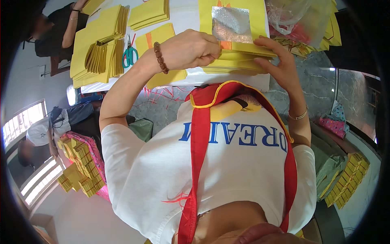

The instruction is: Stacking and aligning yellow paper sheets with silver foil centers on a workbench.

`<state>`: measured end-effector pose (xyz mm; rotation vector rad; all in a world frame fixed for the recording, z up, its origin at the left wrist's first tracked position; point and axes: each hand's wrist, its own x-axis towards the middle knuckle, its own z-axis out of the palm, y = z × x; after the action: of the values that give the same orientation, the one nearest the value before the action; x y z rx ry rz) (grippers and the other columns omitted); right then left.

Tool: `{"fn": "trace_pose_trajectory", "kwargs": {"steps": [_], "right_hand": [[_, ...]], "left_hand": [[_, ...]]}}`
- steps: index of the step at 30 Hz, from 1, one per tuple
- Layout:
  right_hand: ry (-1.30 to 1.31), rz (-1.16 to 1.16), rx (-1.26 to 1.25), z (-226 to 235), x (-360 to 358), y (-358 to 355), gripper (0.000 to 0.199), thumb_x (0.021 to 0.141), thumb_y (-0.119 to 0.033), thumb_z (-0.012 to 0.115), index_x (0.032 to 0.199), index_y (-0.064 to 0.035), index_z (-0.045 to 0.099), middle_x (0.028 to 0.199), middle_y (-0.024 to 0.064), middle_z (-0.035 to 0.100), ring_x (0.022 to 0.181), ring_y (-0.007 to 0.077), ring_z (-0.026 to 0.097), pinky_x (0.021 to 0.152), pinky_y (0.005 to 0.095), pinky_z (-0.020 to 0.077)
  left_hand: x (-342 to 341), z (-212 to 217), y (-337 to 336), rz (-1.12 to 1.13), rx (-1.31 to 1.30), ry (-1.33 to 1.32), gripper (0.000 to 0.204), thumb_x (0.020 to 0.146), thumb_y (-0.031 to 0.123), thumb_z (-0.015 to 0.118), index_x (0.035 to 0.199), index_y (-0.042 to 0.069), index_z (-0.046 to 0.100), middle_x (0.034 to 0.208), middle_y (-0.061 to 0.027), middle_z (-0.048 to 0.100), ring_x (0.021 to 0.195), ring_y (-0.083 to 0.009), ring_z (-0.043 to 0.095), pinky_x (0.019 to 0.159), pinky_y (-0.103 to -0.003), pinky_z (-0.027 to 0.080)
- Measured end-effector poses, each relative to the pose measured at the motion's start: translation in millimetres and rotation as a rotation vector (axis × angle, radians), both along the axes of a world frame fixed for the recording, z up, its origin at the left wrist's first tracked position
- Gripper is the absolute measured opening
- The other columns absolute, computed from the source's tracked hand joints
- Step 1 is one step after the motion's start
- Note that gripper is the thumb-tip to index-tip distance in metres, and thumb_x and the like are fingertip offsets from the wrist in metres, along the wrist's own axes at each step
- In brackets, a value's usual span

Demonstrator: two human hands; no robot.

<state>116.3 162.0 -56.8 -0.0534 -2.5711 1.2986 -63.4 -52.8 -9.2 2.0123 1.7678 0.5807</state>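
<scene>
A yellow paper sheet (206,20) with a silver foil square (231,25) and orange marks lies in front of me, its near edge folded up into a band. My left hand (193,51), wearing a brown bead bracelet, is closed with the fingers curled at the left part of this fold, beside an orange mark. At the fold's right end, my right hand (280,61) holds the paper between thumb and fingers. Under the fold lies a pile of yellow papers (235,67). What the left fingertips pinch is partly hidden.
Teal-handled scissors (130,57) lie left of my left arm, near stacks of folded yellow paper (95,53). A clear plastic bag (298,20) sits at the right. Red strings (162,95) hang below the table edge. Another person's arm (71,30) is at the upper left.
</scene>
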Motion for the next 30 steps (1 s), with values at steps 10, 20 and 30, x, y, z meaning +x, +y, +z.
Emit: {"fn": "trace_pose_trajectory", "kwargs": {"steps": [10,20,30], "right_hand": [[0.042,0.043,0.087,-0.5,3.6,2.4,0.041,0.073,-0.008,0.068,0.113,-0.0051,0.059,0.118,0.0097,0.058,0.117,0.0226,0.049,0.098,0.0340,0.0358],[0.069,-0.025,-0.072,4.8,-1.8,-12.3,0.068,0.068,-0.016,0.074,0.129,-0.0114,0.044,0.114,0.0060,0.060,0.108,0.0237,0.053,0.094,0.0350,0.0381],[0.016,0.036,-0.241,-21.1,-5.6,3.1,0.021,0.081,-0.001,0.060,0.101,-0.0028,0.061,0.109,0.0104,0.063,0.118,0.0258,0.048,0.098,0.0353,0.0359]], "left_hand": [[0.2,-1.0,2.3,0.005,-0.020,-0.009,0.009,0.074,0.005,0.059,0.081,0.000,0.058,0.078,-0.0130,0.056,0.070,-0.0309,0.057,0.062,-0.037,0.046],[-2.1,-4.8,2.6,0.048,-0.010,-0.021,0.010,0.075,0.005,0.056,0.083,0.000,0.056,0.077,-0.0120,0.057,0.069,-0.0294,0.058,0.060,-0.035,0.046],[-1.3,-6.3,-3.5,0.150,0.084,-0.093,0.012,0.075,0.012,0.060,0.084,0.005,0.059,0.081,-0.0107,0.059,0.073,-0.0274,0.058,0.062,-0.036,0.046]]}}
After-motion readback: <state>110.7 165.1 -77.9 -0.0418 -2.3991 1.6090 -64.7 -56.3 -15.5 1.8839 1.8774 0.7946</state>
